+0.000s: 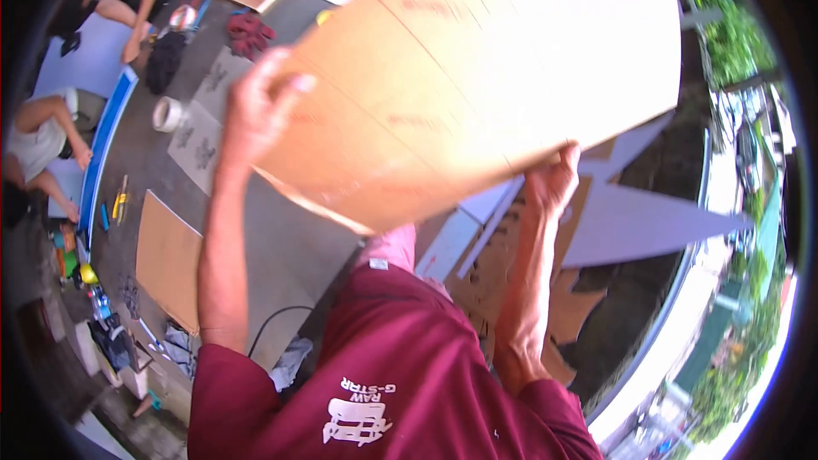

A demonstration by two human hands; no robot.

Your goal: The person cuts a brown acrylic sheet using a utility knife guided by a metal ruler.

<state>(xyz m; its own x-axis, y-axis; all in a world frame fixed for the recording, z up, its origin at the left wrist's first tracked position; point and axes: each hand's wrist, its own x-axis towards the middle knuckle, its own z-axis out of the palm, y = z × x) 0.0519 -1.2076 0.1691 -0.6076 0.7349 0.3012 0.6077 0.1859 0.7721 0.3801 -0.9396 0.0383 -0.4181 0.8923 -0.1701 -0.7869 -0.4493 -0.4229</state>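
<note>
In front of me I hold up a large tan cardboard-like sheet [409,77], tilted, with thin dark lines and faint reddish print. Strong light washes out its upper right part. My left hand [260,106] grips the left edge, its thumb on the near face and the other fingers partly hidden. Along the lower right edge, my right hand [554,179] is closed on the sheet, fingertips showing at the rim. Below that hand lie a pale pointed cut-out panel [639,221] and a brown jagged-edged piece [575,315].
Two people work at the left beside a blue-edged board [106,153]. On the floor are a tape roll [167,114], dark red gloves [250,34], a smaller brown board [169,260], yellow cutters [120,201] and a dark cable [273,319]. Greenery and a street lie at right.
</note>
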